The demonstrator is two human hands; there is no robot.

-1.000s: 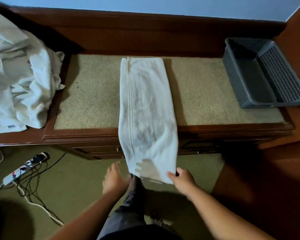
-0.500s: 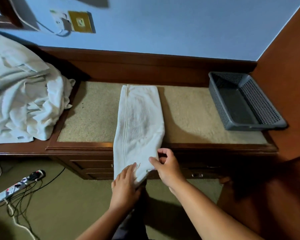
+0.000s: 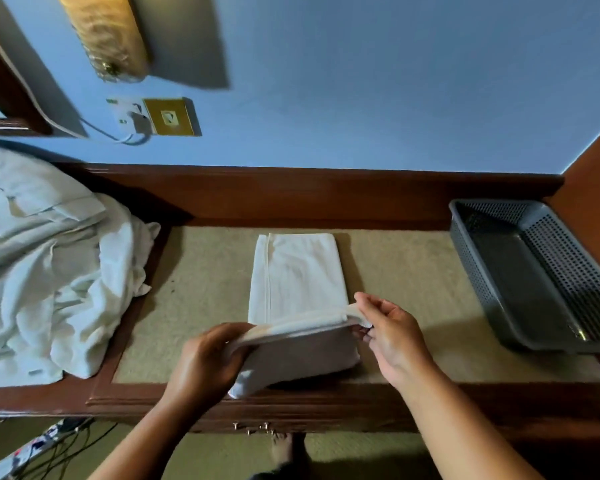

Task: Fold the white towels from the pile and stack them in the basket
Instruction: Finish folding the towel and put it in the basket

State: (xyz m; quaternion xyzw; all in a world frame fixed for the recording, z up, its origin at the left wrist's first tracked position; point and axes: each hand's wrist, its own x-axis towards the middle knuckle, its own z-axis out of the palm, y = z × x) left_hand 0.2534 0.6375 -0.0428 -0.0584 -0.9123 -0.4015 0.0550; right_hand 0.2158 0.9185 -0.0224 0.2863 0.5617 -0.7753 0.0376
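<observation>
Dresser top point(image 3: 201, 306), left hand point(image 3: 205, 362), right hand point(image 3: 395, 337) holding towel point(image 3: 295, 271), pile point(image 3: 49, 271) cropped

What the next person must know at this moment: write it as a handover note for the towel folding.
Left hand: grips the left corner of the towel's near end.
Right hand: pinches the right corner of the same end.
Towel: a narrow strip on the desk top, with its near end lifted above the rest.
Pile: unfolded, at the left end of the desk.
Basket: at the right end, with no towel in it.
Done: this towel is folded lengthwise.
Left: lay the lifted end over, finish the fold, put the towel in the basket, then work through the pile.
</observation>
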